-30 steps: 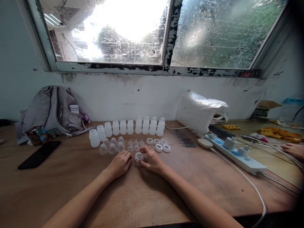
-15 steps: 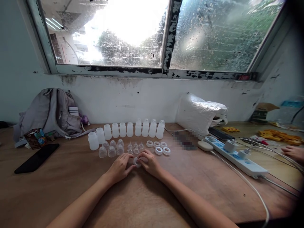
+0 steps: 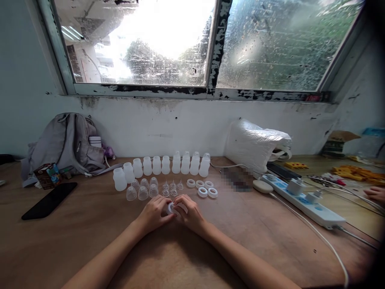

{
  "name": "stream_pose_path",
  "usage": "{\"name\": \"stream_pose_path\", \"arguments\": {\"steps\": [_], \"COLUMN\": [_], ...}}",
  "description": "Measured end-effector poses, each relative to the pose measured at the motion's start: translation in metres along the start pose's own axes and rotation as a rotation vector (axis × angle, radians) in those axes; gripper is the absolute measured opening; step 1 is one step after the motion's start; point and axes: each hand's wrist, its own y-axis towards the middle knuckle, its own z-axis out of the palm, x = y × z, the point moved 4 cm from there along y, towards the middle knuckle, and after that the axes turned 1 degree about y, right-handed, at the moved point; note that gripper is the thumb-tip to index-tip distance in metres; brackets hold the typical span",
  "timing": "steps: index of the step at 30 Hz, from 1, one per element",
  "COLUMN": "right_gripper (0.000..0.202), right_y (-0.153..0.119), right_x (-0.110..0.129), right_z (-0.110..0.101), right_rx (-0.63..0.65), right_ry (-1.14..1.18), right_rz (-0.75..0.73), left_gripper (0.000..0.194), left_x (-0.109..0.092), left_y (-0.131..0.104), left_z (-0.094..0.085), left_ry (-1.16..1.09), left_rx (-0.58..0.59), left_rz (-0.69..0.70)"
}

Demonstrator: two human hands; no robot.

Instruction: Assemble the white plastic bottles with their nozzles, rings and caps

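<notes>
My left hand (image 3: pixel 153 214) and my right hand (image 3: pixel 189 212) meet over the wooden table (image 3: pixel 90 241), both gripping one small white ring with a clear teat (image 3: pixel 171 208) between the fingertips. Just beyond the hands lie several white rings (image 3: pixel 203 188), three tiny clear teats (image 3: pixel 172 186) and several clear caps (image 3: pixel 142 190). Behind those stands a row of several small translucent bottles (image 3: pixel 164 165).
A grey backpack (image 3: pixel 67 144), a small carton (image 3: pixel 47 175) and a black phone (image 3: pixel 49 200) lie at the left. At the right are a white plastic bag (image 3: pixel 255 144), a power strip (image 3: pixel 303 201) with cables, yellow parts (image 3: pixel 355 172) and another person's hand (image 3: pixel 377 194).
My left hand has closed in on the ring that my right hand was holding, and both hands have drawn it slightly towards me. The view has shifted a little.
</notes>
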Motion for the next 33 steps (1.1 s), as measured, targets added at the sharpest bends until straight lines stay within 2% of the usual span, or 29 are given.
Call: {"name": "stream_pose_path", "arguments": {"steps": [9,14,23,28,33], "right_gripper": [0.004,0.005,0.010,0.008,0.004], "right_y": [0.0008,-0.0016,-0.0071,-0.0044,0.0008], "right_x": [0.0038,0.0063,0.0083,0.0072,0.0030], "right_z": [-0.0036,-0.0044,-0.0023,-0.0018,-0.0068], "right_rx": [-0.083,-0.131,-0.155,-0.153,-0.155], "right_ry": [0.125,0.122,0.055,0.067,0.112], "right_rz": [0.211,0.191,0.073,0.115,0.165], "left_gripper": [0.027,0.025,0.023,0.023,0.027], "left_x": [-0.0005,0.0004,0.0030,0.0044,0.0041], "left_y": [0.0037,0.0028,0.0014,0.0006,0.0005], "left_z": [-0.0009,-0.0016,-0.0014,-0.0022,-0.0009], "left_ry": [0.009,-0.007,-0.013,-0.015,-0.132], "left_rx": [-0.121,-0.163,-0.132,-0.133,-0.137], "left_rz": [0.060,0.073,0.054,0.053,-0.052]}}
